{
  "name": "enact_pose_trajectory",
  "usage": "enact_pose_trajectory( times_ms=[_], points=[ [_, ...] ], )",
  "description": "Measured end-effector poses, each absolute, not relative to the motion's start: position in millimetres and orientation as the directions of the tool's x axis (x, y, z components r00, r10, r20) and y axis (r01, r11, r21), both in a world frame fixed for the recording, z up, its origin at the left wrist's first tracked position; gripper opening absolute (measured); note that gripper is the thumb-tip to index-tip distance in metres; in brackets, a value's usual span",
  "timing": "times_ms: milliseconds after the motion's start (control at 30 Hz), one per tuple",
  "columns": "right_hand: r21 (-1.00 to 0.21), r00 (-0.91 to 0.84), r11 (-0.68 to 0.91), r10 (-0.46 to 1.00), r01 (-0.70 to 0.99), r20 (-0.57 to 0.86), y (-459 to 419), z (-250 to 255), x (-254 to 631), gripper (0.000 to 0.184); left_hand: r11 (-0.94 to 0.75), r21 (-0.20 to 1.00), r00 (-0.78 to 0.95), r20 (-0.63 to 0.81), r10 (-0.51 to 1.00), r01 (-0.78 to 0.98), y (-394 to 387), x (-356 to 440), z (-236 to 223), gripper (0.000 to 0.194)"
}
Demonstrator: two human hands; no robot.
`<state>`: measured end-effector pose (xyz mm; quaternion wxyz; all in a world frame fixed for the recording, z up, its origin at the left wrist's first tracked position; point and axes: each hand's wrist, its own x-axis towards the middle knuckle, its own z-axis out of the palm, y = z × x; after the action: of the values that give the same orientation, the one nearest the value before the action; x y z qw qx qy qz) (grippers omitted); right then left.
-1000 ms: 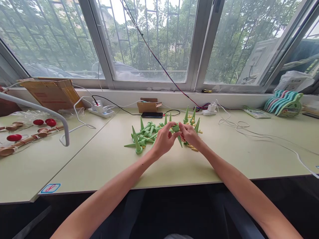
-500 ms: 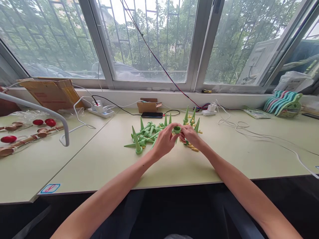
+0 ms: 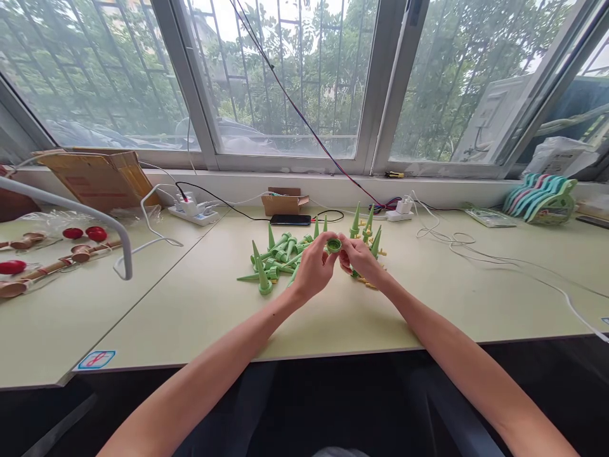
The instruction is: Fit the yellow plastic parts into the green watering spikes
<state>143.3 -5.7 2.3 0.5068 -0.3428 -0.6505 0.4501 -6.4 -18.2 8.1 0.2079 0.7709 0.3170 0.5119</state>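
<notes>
A green plastic watering spike [image 3: 333,245] is between my hands, its round hollow end tilted up toward me. My left hand [image 3: 314,266] is closed around it from the left, thumb and index finger at its rim. Against its right side, the fingers of my right hand [image 3: 360,259] are closed in a pinch; whether they grip the spike or a small part on it, I cannot tell. To the left lies a pile of green spikes [image 3: 285,247], a few standing point up. Behind my right hand stand several upright spikes [image 3: 356,222] with small yellow valves [image 3: 382,252], partly hidden.
A phone [image 3: 290,219] lies before a small open cardboard box [image 3: 285,202]. Power strips [image 3: 195,214] and white cables [image 3: 459,241] run along the back. Wooden toys with red balls [image 3: 98,235] lie left, and a row of coloured hangers [image 3: 542,197] stands right.
The spike between my hands has tipped so that its hollow end faces me and its point is hidden from view. Both hands stay in nearly the same place.
</notes>
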Motion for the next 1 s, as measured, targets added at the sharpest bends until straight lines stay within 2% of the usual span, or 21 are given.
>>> enact_pose_trajectory(
  times_ms=[467,700,867,1000],
  points=[
    [-0.919,-0.215,0.393,0.897,-0.008,0.386,-5.9,3.1,141.2,0.052,-0.666,0.699,0.21,0.633,0.745,0.261,-20.8,-5.8,12.0,0.02],
    [-0.906,-0.12,0.422,0.901,0.016,0.418,-7.3,4.7,140.9,0.053,-0.615,0.754,0.176,0.589,0.789,0.231,-22.3,-5.7,14.3,0.033],
    [-0.896,-0.046,0.444,0.895,0.01,0.443,-7.3,6.2,140.5,0.053,-0.509,0.853,0.084,0.502,0.861,0.117,-17.8,-6.4,15.6,0.034],
    [-0.894,-0.063,0.448,0.893,0.023,0.446,-6.8,4.2,140.9,0.052,-0.303,0.947,0.152,0.317,0.936,-0.106,-15.2,-6.8,17.6,0.037]
  ],
)
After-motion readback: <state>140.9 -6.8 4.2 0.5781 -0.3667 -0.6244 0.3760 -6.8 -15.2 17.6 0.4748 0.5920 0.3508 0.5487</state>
